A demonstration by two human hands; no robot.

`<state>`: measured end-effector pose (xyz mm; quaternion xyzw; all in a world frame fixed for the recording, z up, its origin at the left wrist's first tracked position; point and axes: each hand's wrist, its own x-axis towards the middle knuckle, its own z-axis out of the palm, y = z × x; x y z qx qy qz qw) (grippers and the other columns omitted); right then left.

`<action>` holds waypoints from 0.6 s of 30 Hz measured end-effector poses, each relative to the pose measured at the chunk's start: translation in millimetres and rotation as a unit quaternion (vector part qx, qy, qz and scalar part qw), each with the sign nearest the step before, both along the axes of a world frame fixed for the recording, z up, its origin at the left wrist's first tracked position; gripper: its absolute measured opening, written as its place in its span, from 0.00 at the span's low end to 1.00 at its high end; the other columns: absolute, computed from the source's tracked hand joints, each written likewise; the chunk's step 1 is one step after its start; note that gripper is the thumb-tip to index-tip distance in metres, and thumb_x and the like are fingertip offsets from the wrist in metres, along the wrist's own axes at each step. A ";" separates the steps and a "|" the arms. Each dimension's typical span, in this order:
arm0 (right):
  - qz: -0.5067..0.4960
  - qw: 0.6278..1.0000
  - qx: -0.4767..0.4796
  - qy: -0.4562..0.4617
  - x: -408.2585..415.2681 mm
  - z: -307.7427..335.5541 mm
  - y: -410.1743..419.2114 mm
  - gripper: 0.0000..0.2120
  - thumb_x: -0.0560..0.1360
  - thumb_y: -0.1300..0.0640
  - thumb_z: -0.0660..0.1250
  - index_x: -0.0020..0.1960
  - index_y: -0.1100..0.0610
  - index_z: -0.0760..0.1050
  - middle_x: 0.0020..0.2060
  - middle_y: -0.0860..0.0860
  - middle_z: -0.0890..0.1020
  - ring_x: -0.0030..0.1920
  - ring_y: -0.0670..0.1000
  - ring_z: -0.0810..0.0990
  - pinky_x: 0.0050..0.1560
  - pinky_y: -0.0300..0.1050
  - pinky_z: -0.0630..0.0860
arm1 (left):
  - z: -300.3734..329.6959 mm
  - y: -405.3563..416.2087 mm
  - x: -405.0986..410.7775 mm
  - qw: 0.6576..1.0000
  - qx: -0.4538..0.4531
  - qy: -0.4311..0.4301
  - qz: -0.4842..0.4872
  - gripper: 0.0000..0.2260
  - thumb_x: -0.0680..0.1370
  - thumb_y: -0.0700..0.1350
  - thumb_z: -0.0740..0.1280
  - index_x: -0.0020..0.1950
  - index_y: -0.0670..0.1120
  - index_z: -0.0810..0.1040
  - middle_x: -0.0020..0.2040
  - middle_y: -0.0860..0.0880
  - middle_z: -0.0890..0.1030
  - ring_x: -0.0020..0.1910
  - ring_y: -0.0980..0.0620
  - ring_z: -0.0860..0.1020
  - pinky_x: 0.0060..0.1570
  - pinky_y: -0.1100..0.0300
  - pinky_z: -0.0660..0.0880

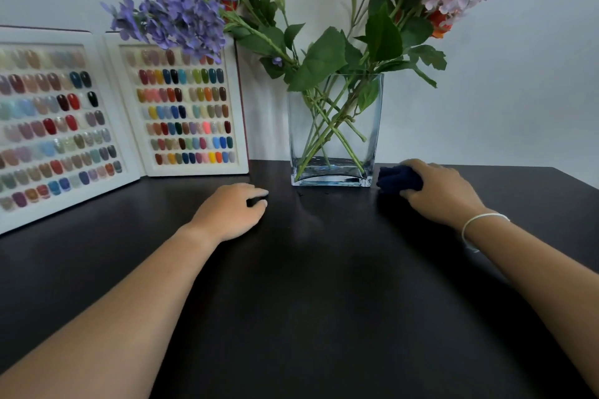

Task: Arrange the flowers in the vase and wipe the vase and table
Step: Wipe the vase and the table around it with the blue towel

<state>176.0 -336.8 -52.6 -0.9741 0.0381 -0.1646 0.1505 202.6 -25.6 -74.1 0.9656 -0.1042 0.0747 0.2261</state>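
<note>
A: Nearest first — what was the left hand [231, 210] doing?

B: Resting on the dark counter [324, 301], fingers loosely curled, nothing clearly in it. Something dark sat at the fingertips; couldn't tell if it was shadow or an object. I'd call that grip idle & released.

A: And the right hand [444, 191]?

B: Its grip was closed round a bunched dark-blue cloth [399, 181], pressed down on the counter. Cloth's far-left edge sat just beside the glass vase [335, 139], nr its base corner — touching or not, couldn't tell.

A: So what could go wrong?

B: My guess: a sideways wipe stroke twd the left of that grip knocks the base. The vase stood upright w/ a little water, but the flowers [324, 52] spread wide & high above the rim, heads leaning out both sides, so prob top-heavy. A shove low down could skid or tip it.

A: Anything else at risk?

B: Beyond the left hand, the nail-colour display boards [181, 107] leaned upright vs. the wall, purple blooms overhanging the nearer one. If the vase slid or fell that way, stems or water could hit them. Also small dark specks lay on the counter just in front of the vase; a dark cloth on a dark top could easily miss them.
</note>
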 end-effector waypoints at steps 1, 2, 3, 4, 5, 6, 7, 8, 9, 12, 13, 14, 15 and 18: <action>0.029 0.999 0.007 -0.013 -0.9 0.4 6.0 0.23 0.72 0.54 0.64 0.65 0.47 0.64 0.59 0.57 0.76 0.60 0.62 0.71 0.58 0.54 0.70 | -0.3 4.8 -4.6 1.000 0.010 0.002 0.003 0.17 0.78 0.52 0.59 0.66 0.55 0.71 0.72 0.51 0.67 0.70 0.49 0.64 0.67 0.53 0.62; 0.055 0.998 0.003 -0.025 -1.3 0.8 12.4 0.23 0.72 0.54 0.64 0.66 0.46 0.63 0.58 0.58 0.76 0.59 0.62 0.72 0.58 0.54 0.71 | -0.7 9.5 -9.2 1.000 0.017 0.003 0.006 0.17 0.78 0.54 0.58 0.66 0.56 0.70 0.72 0.52 0.67 0.71 0.49 0.64 0.67 0.53 0.61; 0.074 0.997 -0.007 -0.038 -1.5 1.8 19.0 0.24 0.72 0.53 0.65 0.66 0.46 0.62 0.56 0.58 0.77 0.57 0.61 0.73 0.56 0.54 0.72 | -0.7 13.4 -13.1 1.000 0.023 0.003 0.010 0.17 0.78 0.55 0.58 0.67 0.57 0.70 0.72 0.52 0.66 0.71 0.49 0.63 0.67 0.52 0.61; 0.086 0.995 -0.014 -0.053 -2.0 3.9 24.9 0.24 0.72 0.53 0.65 0.65 0.46 0.62 0.54 0.58 0.78 0.53 0.60 0.74 0.52 0.53 0.72 | -0.7 16.4 -15.9 1.000 0.027 0.004 0.014 0.17 0.78 0.55 0.58 0.67 0.58 0.69 0.73 0.53 0.66 0.72 0.49 0.62 0.68 0.52 0.61; 0.092 0.994 -0.013 -0.063 -3.0 6.7 29.8 0.23 0.72 0.53 0.66 0.64 0.47 0.62 0.52 0.59 0.79 0.49 0.59 0.74 0.49 0.51 0.72 | -0.3 17.9 -17.7 0.999 0.030 0.003 0.016 0.18 0.78 0.55 0.57 0.67 0.58 0.69 0.73 0.53 0.65 0.72 0.50 0.62 0.68 0.51 0.60; 0.095 0.993 -0.005 -0.068 -3.8 9.9 33.4 0.21 0.72 0.53 0.66 0.62 0.47 0.63 0.50 0.59 0.79 0.46 0.57 0.74 0.47 0.50 0.72 | 0.4 18.3 -18.6 0.999 0.030 0.002 0.016 0.18 0.78 0.55 0.57 0.67 0.58 0.69 0.73 0.53 0.65 0.72 0.49 0.62 0.69 0.51 0.60; 0.096 0.993 0.004 -0.066 -4.6 13.0 36.4 0.20 0.72 0.53 0.66 0.61 0.47 0.63 0.50 0.58 0.80 0.45 0.57 0.74 0.46 0.50 0.73 | 0.8 17.6 -18.9 0.999 0.031 0.000 0.016 0.18 0.78 0.55 0.57 0.67 0.57 0.69 0.73 0.53 0.66 0.72 0.49 0.62 0.69 0.51 0.61; 0.099 0.993 0.006 -0.061 -5.5 15.7 39.6 0.19 0.72 0.52 0.66 0.60 0.46 0.64 0.51 0.58 0.80 0.46 0.57 0.75 0.46 0.50 0.74 | 1.1 16.8 -19.1 0.999 0.031 -0.002 0.015 0.18 0.78 0.55 0.57 0.67 0.57 0.69 0.72 0.52 0.66 0.72 0.49 0.62 0.69 0.50 0.61; 0.106 0.993 0.002 -0.055 -6.8 17.7 43.9 0.19 0.72 0.51 0.66 0.60 0.45 0.64 0.52 0.57 0.80 0.47 0.58 0.77 0.46 0.49 0.74 | 1.8 15.8 -19.2 0.999 0.033 -0.003 0.013 0.18 0.78 0.55 0.57 0.67 0.57 0.69 0.72 0.52 0.66 0.72 0.49 0.62 0.69 0.50 0.62; 0.153 0.986 -0.021 -0.063 -10.1 18.3 68.7 0.19 0.72 0.51 0.66 0.60 0.42 0.64 0.52 0.55 0.81 0.49 0.58 0.78 0.47 0.50 0.75 | 2.3 15.1 -18.9 0.999 0.035 -0.005 0.011 0.18 0.78 0.55 0.58 0.68 0.56 0.69 0.72 0.52 0.66 0.72 0.48 0.62 0.68 0.50 0.62; 0.169 0.982 -0.034 -0.073 -8.7 16.1 79.2 0.20 0.71 0.51 0.66 0.61 0.41 0.64 0.53 0.54 0.81 0.50 0.58 0.78 0.48 0.50 0.75 | 2.2 15.3 -18.8 0.999 0.036 -0.007 0.011 0.18 0.78 0.55 0.58 0.68 0.56 0.69 0.72 0.52 0.66 0.71 0.48 0.62 0.68 0.50 0.62; 0.182 0.978 -0.054 -0.080 -5.7 13.2 89.6 0.21 0.72 0.51 0.65 0.62 0.41 0.64 0.54 0.54 0.80 0.52 0.58 0.77 0.50 0.50 0.74 | 2.0 15.5 -18.7 0.999 0.036 -0.009 0.011 0.18 0.78 0.55 0.58 0.68 0.56 0.69 0.72 0.52 0.67 0.71 0.48 0.63 0.68 0.51 0.63; 0.190 0.975 -0.076 -0.081 -1.4 10.2 99.2 0.21 0.72 0.50 0.65 0.63 0.42 0.64 0.56 0.53 0.79 0.54 0.58 0.76 0.52 0.51 0.74 | 1.5 15.8 -18.7 0.999 0.037 -0.012 0.013 0.18 0.78 0.55 0.58 0.68 0.56 0.69 0.72 0.52 0.67 0.71 0.48 0.63 0.67 0.51 0.63; 0.175 0.975 -0.127 -0.051 11.9 3.6 117.8 0.21 0.74 0.48 0.61 0.65 0.43 0.61 0.60 0.54 0.76 0.61 0.59 0.72 0.58 0.55 0.68 | 0.6 15.5 -17.4 0.999 0.037 -0.016 0.017 0.18 0.78 0.55 0.58 0.67 0.56 0.69 0.72 0.52 0.67 0.71 0.48 0.63 0.67 0.51 0.63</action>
